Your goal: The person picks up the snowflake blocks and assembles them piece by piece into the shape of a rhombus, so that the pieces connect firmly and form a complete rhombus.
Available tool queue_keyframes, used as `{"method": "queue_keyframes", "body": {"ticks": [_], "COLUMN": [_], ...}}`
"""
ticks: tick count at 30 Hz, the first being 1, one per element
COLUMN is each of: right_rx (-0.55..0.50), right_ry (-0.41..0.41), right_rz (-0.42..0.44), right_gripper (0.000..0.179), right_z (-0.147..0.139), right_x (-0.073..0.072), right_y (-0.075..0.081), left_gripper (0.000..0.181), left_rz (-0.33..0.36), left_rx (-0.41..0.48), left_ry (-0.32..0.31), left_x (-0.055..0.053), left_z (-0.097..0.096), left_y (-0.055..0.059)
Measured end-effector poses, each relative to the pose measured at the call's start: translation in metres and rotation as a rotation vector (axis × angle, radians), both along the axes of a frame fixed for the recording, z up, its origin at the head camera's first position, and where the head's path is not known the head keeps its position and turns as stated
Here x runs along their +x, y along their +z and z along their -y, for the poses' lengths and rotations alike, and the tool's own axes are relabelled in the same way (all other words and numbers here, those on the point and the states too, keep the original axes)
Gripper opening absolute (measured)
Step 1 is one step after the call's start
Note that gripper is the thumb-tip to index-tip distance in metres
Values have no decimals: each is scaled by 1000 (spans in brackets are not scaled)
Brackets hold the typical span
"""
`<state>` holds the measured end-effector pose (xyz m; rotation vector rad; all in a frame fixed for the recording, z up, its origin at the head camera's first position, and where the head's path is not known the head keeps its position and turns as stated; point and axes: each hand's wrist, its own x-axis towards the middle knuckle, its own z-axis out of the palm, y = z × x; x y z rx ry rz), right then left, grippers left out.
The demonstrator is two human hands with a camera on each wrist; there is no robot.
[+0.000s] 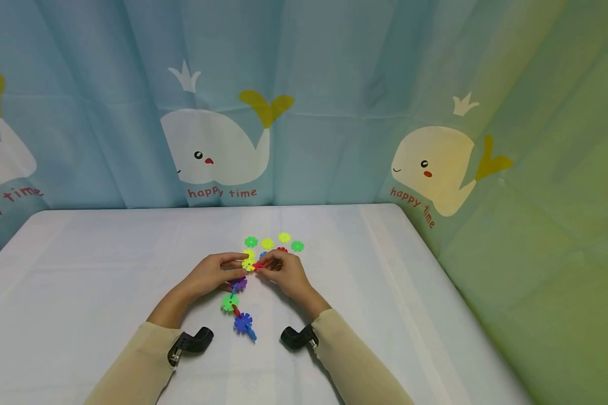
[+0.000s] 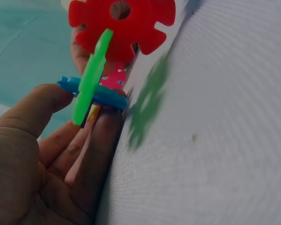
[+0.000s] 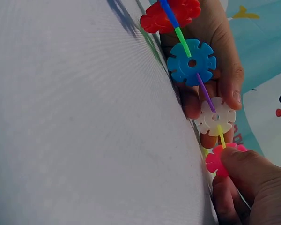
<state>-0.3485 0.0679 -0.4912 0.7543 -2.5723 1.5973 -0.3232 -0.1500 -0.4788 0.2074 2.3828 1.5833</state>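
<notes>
A chain of notched plastic snowflake discs runs toward the near side, with a green disc (image 1: 229, 304) and a blue disc (image 1: 243, 322) at its near part. My left hand (image 1: 215, 275) holds the chain around its far part. In the right wrist view that hand's fingers lie behind a light blue disc (image 3: 180, 65) and a white disc (image 3: 225, 112). Between thumb and fingers, my right hand (image 1: 286, 275) pinches a pink disc (image 3: 215, 161), which meets the edge-on yellow disc (image 3: 221, 133) beside the white one. A red disc (image 2: 145, 40) shows large in the left wrist view.
Beyond the hands lie loose discs, among them a green disc (image 1: 251, 242), a yellow disc (image 1: 284, 237) and another green disc (image 1: 297, 246). The right hand partly hides a red one (image 1: 282, 248). A whale-print curtain (image 1: 334, 140) hangs behind the white table (image 1: 106, 253).
</notes>
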Motion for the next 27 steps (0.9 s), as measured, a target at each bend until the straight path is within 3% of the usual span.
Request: {"method": "queue_keyframes", "body": {"ticks": [13,22,27], "right_rx": [18,10,-19], "right_ry": [18,63,25], "right_rz": [13,96,143], "right_gripper": [11,15,18], "right_z": [-2,-12,-25], "right_x": [1,-2,-5], "right_y": [2,8,21], "left_gripper": [53,55,58], "left_rz": [-21,-21,-10], "left_rx": [-54,-60,-55], "left_ry": [-2,-22,-13], "left_x": [-1,-2,-2], "left_z": [1,2,1], "left_y": [0,-1,-1]}}
